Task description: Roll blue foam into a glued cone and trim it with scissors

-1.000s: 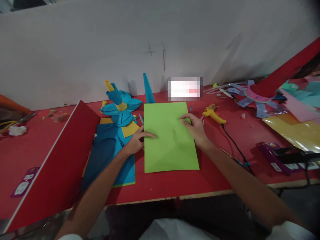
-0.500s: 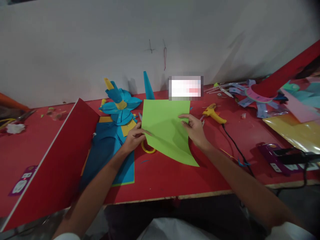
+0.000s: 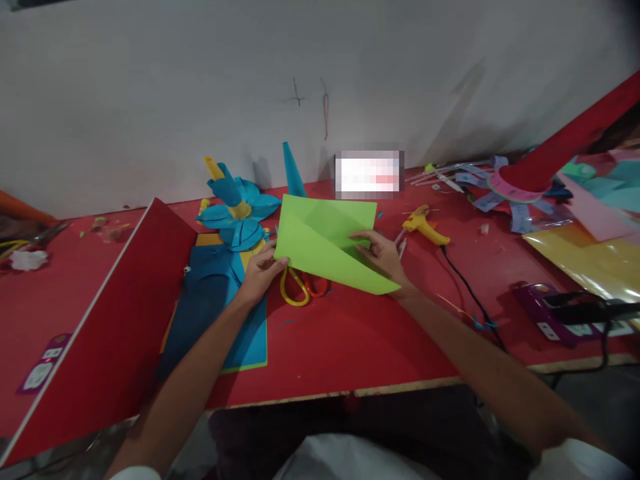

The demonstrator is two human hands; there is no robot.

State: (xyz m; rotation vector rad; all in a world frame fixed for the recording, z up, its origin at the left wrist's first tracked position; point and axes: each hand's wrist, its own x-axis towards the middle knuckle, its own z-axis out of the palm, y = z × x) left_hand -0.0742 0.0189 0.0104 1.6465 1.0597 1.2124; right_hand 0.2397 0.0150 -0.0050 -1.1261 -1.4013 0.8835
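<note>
A light green sheet of paper (image 3: pixel 325 250) is held above the red table, its lower part folded up into a slanting flap. My left hand (image 3: pixel 263 272) pinches the sheet's left edge, thumb on the near side. On the right, my right hand (image 3: pixel 384 257) reaches inside the fold, fingers stretched and thumb apart, touching the paper; the flap's pointed corner lies by its wrist. Beneath the sheet show scissors with a yellow handle loop (image 3: pixel 295 293) and a red one (image 3: pixel 317 285); their blades are hidden.
A blue paper flower (image 3: pixel 243 210) and a blue cone (image 3: pixel 293 170) stand behind. Left are blue sheets (image 3: pixel 210 300) and an upright red board (image 3: pixel 115 320). A yellow glue gun (image 3: pixel 425 225), its black cord, and a purple power strip (image 3: pixel 545 313) lie right.
The green sheet's lower edge has swung upward and folded over, uncovering more of the scissors' handles. My left thumb now shows on the sheet's near side. My right hand stays by the right edge.
</note>
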